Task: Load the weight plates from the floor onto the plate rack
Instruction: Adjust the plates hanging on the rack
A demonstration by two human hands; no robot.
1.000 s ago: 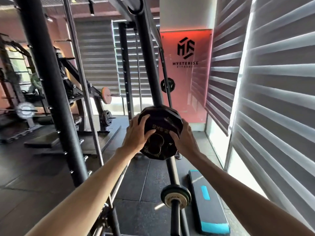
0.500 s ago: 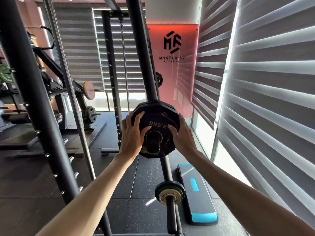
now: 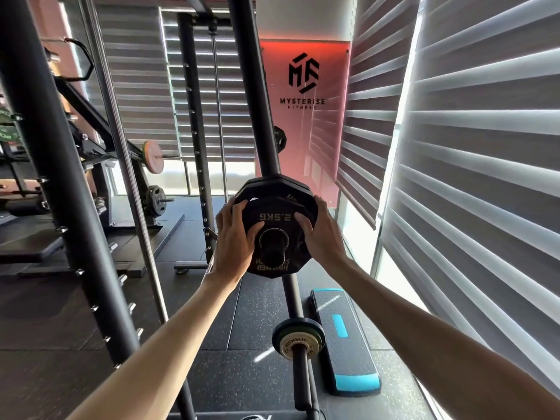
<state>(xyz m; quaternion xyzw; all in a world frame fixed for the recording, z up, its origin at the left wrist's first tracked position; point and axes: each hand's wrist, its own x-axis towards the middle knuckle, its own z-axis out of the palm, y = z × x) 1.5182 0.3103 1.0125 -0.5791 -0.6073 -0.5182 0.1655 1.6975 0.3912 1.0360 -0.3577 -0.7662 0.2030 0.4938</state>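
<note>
A small black weight plate [image 3: 274,218] marked 2.5KG sits on a black storage peg [image 3: 271,249] of the dark rack upright [image 3: 257,110]. The peg's end pokes out through the plate's hole. A larger black plate [image 3: 272,184] lies behind it on the same peg. My left hand [image 3: 235,237] presses on the small plate's left face and edge. Its right edge is gripped by my right hand [image 3: 319,236]. Lower on the upright, another peg carries a Rogue plate [image 3: 298,344].
A black and blue step platform [image 3: 345,341] lies on the rubber floor to the right of the upright. Window blinds [image 3: 469,177] close in on the right. A thick black rack post [image 3: 57,177] and a chrome guide rod [image 3: 121,153] stand at left, with other machines behind.
The small plate has slid further onto the peg, so the peg's end now sticks out through its hole. Both hands stayed on it while the view shifted slightly.
</note>
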